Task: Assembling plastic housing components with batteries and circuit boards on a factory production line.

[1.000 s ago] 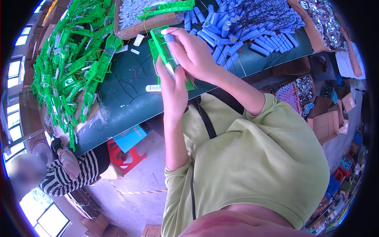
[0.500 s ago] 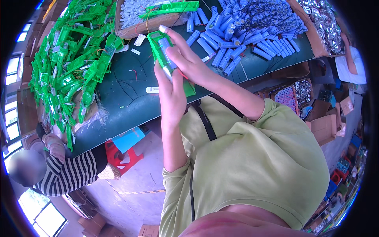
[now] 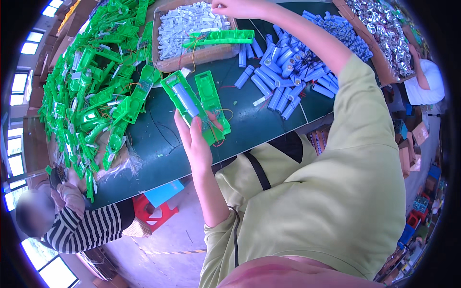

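Observation:
My left hand (image 3: 198,141) is closed around the lower end of a green plastic casing (image 3: 169,85). A blue cylindrical battery (image 3: 185,100) lies in its trough. Beside it stands a second green casing half (image 3: 207,89), its lower end at my left fingers, with thin wires looping there. At the top edge my right hand (image 3: 237,8) reaches over a cardboard box (image 3: 180,63) of small white plastic parts (image 3: 185,29). Its fingertips are curled together over those parts; whether anything is between them is hidden. Another long green casing piece (image 3: 221,37) lies across the box.
A tall heap of green casings (image 3: 91,81) covers the table's left side. Blue batteries with black wires (image 3: 288,67) are piled right of centre. A carton of shiny silver parts (image 3: 379,33) stands far right. One person (image 3: 86,221) sits at left; another (image 3: 425,84) is far right.
My right hand has left the casing and moved up to the box of white parts. My left hand keeps the casing, now lower and tilted, with the battery showing.

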`<state>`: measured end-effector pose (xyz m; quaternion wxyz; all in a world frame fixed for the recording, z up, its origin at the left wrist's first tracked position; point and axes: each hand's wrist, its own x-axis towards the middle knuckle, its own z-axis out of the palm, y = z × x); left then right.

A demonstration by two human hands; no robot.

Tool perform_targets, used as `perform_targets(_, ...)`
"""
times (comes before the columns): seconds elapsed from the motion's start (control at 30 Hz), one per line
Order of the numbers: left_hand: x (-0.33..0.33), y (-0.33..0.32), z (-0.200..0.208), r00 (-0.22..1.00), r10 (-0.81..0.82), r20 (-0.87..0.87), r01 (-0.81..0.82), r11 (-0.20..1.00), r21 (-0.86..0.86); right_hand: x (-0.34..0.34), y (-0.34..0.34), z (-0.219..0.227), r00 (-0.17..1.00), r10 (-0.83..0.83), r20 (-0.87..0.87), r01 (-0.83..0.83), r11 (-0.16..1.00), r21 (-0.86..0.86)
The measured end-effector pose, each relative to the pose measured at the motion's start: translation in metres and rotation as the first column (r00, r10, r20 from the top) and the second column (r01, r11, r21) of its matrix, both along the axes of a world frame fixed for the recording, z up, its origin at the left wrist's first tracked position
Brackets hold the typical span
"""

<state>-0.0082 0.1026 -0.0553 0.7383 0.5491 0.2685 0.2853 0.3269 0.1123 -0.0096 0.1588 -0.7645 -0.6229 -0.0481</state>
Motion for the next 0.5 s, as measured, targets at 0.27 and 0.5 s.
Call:
perform_targets(0.27, -0.007, 0.005, 0.003, 0.999, -0.020, -0.040, 0.019, 1.000, -0.004, 0.023, 0.062, -0.064, 0.997, -0.004, 0.078, 0.007, 0.999, -0.036)
perform_targets(0.5, -0.014, -0.006, 0.021, 0.998, 0.009, -0.056, -0.005, 0.997, 0.073, -0.034, 0.002, -0.007, 0.842, 0.307, -0.443, -0.244, 0.950, 0.194)
